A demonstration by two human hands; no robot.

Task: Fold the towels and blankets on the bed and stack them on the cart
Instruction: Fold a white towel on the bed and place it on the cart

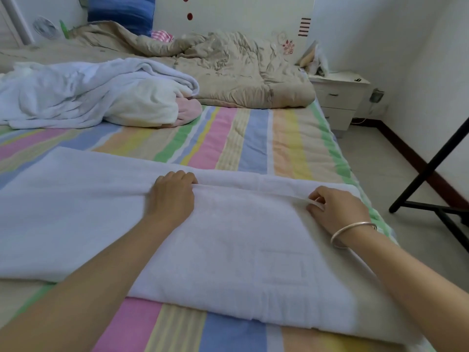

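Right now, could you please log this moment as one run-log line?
step: folding white towel | left hand: grips its far edge | right hand: pinches same edge | waiting: crumpled white pile

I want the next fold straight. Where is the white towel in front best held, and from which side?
Probably the far edge of the white towel, at two spaced points, reaching over from the near side. That edge is a straight raised ridge, and the left hand and right hand pinch it.
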